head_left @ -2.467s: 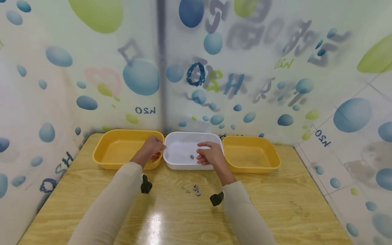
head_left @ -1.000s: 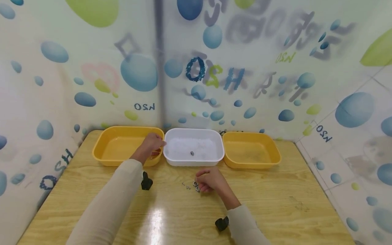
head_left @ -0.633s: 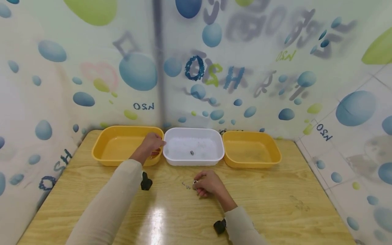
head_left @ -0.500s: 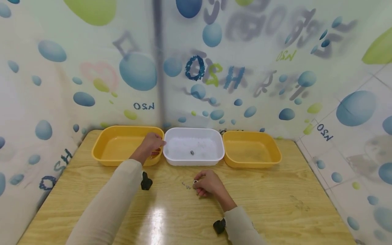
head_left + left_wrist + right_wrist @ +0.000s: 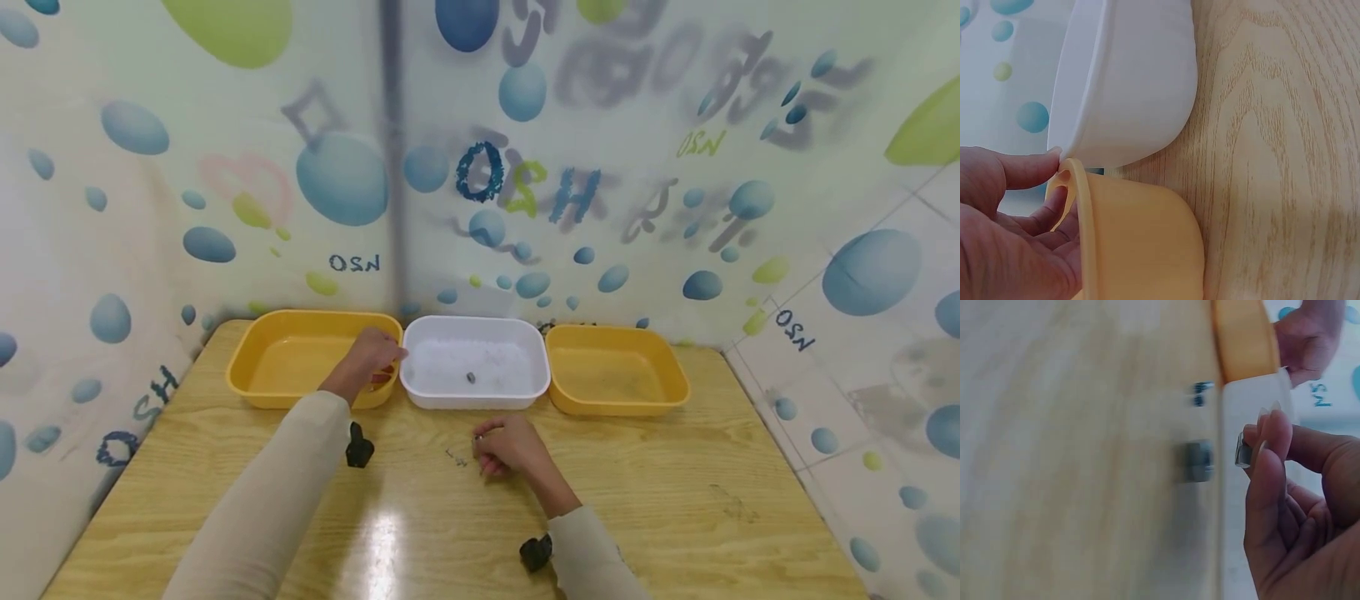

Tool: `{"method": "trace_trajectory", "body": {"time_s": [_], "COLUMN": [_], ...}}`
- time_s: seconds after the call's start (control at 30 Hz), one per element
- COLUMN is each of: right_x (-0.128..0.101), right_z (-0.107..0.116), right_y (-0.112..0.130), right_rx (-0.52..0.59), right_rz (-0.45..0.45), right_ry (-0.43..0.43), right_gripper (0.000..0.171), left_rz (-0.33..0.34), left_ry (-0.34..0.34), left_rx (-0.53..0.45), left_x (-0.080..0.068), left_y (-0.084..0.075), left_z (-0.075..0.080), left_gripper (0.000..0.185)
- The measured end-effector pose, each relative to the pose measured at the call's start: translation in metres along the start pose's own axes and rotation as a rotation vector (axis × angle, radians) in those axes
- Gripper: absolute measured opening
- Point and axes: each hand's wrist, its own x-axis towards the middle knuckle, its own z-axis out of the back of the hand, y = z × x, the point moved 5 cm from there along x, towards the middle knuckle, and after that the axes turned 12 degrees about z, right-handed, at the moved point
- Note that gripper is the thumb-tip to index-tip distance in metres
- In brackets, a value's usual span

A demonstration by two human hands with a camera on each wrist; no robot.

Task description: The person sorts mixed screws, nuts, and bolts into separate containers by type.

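My right hand [image 5: 483,437] hovers just above the wooden table in front of the white tray [image 5: 474,402]. Its thumb and forefinger pinch a small metal nut [image 5: 1242,450]. A second nut [image 5: 1197,461] lies on the table below it, and a small screw [image 5: 453,457] lies just to the left. One nut [image 5: 471,377] sits inside the white tray. My left hand [image 5: 372,354] grips the right end of the left yellow tray [image 5: 262,392]. In the left wrist view the fingers [image 5: 1054,209] curl inside the rim, with the thumb outside against the white tray [image 5: 1129,87].
A second yellow tray [image 5: 615,407] stands to the right of the white one; all three line the back wall. Printed wall sheets close in the table on three sides. Black wrist mounts [image 5: 358,446] [image 5: 535,552] show on both sleeves.
My right hand left the white tray, came down to the loose nuts on the table, pinched one and lifted it slightly. The left hand has kept its hold on the yellow tray.
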Motion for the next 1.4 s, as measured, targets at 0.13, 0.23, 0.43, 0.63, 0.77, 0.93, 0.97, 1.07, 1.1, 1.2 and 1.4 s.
{"method": "trace_trajectory", "body": {"time_s": [0.13, 0.23, 0.43, 0.63, 0.77, 0.93, 0.97, 1.07, 1.1, 1.2, 1.4], "right_x": [0.002, 0.006, 0.019, 0.034, 0.042, 0.049, 0.051, 0.053, 0.054, 0.054, 0.051], "right_z": [0.007, 0.014, 0.03, 0.042, 0.047, 0.049, 0.049, 0.048, 0.048, 0.047, 0.045], "right_y": [0.018, 0.032, 0.057, 0.069, 0.068, 0.067, 0.067, 0.068, 0.068, 0.069, 0.067], "right_rx": [0.004, 0.024, 0.027, -0.011, 0.006, 0.038, 0.041, 0.048, 0.048, 0.04, 0.021], "right_rz": [0.059, 0.089, 0.089, 0.065, 0.039, 0.043, 0.047, 0.056, 0.054, 0.05, 0.031], "right_ry": [0.039, 0.036, -0.06, -0.111, -0.131, -0.159, -0.167, -0.174, -0.172, -0.156, -0.142], "right_gripper": [0.022, 0.024, 0.02, 0.021, 0.02, 0.025, 0.025, 0.027, 0.026, 0.029, 0.028], "left_rz": [0.001, -0.001, 0.006, 0.014, 0.021, 0.011, 0.006, -0.005, -0.007, -0.009, -0.004], "left_ry": [0.001, 0.001, 0.005, 0.006, 0.015, 0.01, 0.011, 0.015, 0.018, 0.018, 0.018], "left_rx": [-0.01, -0.007, -0.012, -0.025, -0.019, -0.023, -0.02, -0.016, -0.014, -0.013, -0.018], "left_x": [0.001, 0.0, 0.0, 0.003, 0.005, 0.004, 0.004, 0.003, 0.002, 0.001, 0.001], "left_y": [0.001, 0.0, -0.001, 0.0, 0.002, 0.003, 0.003, 0.002, 0.002, 0.001, 0.0], "left_z": [0.001, 0.002, 0.003, 0.002, -0.003, -0.006, -0.005, -0.004, -0.004, -0.002, 0.001], "left_gripper": [0.02, 0.018, 0.02, 0.026, 0.022, 0.018, 0.017, 0.018, 0.017, 0.016, 0.014]}}
